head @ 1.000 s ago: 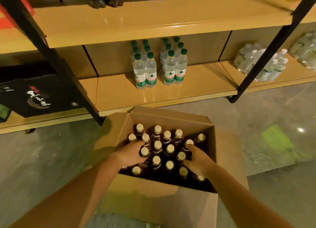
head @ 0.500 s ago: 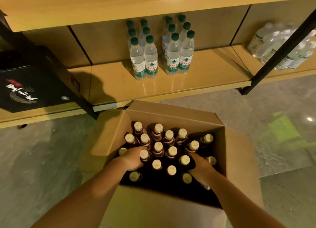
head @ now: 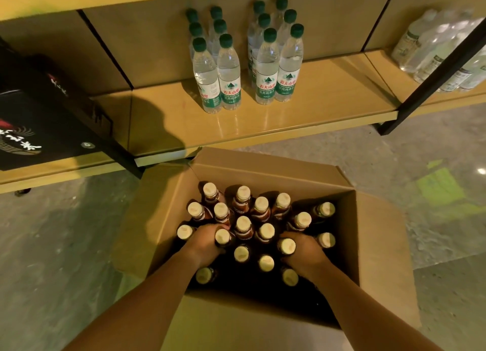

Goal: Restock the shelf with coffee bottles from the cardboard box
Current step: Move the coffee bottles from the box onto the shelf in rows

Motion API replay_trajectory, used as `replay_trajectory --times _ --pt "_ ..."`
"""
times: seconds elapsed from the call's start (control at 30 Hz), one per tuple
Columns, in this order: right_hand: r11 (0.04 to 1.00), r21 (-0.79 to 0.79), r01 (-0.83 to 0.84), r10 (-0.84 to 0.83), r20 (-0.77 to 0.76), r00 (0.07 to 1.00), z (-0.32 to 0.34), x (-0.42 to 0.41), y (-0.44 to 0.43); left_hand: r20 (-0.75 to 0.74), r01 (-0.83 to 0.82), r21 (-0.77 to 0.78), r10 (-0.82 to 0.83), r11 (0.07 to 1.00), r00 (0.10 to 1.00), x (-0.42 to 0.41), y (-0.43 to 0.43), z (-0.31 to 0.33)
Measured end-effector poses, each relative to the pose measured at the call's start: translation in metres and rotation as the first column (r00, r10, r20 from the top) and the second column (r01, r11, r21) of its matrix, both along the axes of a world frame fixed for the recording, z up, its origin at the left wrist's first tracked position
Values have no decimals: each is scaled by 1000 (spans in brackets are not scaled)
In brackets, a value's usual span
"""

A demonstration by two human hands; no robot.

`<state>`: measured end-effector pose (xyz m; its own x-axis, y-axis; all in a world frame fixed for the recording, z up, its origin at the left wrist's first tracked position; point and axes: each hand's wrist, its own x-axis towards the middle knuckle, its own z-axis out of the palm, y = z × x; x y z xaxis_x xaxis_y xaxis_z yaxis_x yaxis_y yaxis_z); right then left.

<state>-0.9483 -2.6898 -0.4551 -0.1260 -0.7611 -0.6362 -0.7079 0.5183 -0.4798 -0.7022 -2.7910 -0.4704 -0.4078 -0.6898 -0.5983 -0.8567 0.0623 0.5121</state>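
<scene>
An open cardboard box (head: pixel 373 248) stands on the floor below me, filled with several brown coffee bottles (head: pixel 243 225) with cream caps. My left hand (head: pixel 203 241) is inside the box, wrapped around the neck of one coffee bottle (head: pixel 222 237) on the left side. My right hand (head: pixel 305 250) is closed around another coffee bottle (head: pixel 287 246) on the right side. Both bottles sit among the others in the box. The low wooden shelf (head: pixel 302 119) runs just behind the box.
Two groups of green-capped water bottles (head: pixel 231 71) stand on the shelf's middle. More clear bottles (head: pixel 436 48) fill the bay at right behind a black slanted post (head: pixel 434 74). A black printed carton (head: pixel 39 119) sits on the left bay. Grey concrete floor surrounds the box.
My head has tilted down and come closer, so the box and shelf look larger. Both hands have closed more tightly around their bottles' necks; the bottles remain in the box.
</scene>
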Motion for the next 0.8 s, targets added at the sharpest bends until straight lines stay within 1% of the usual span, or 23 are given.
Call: replay_trajectory --times 0.07,0.17,0.27,0.37,0.47,0.57,0.7,0.8 --pt "997 -41 61 -59 32 998 3 -3 4 -28 15 -27 -15 1000 999 0 1 6" --pt "973 -90 213 -201 122 972 13 -7 10 -101 -30 -59 24 998 995 2 2 15" --pt "955 -111 274 -250 191 949 30 -11 12 -165 -75 -40 67 996 984 6 0 27" --pt "929 -105 354 -309 305 901 56 -15 11 -249 -83 -38 71 996 966 10 -4 51" --pt "913 -117 392 -308 434 847 87 -18 11 -325 -94 -59 70 994 943 11 -8 78" --pt "882 -192 430 -283 515 809 120 -21 10 -398 -135 -1 123 991 909 10 -9 105" --pt "846 -255 468 -252 582 773 166 -31 8 -507 -186 80 201 979 838 -2 -14 146" --pt "805 -269 529 -296 591 751 197 -42 8 -561 -198 78 207 977 802 -20 -22 179"
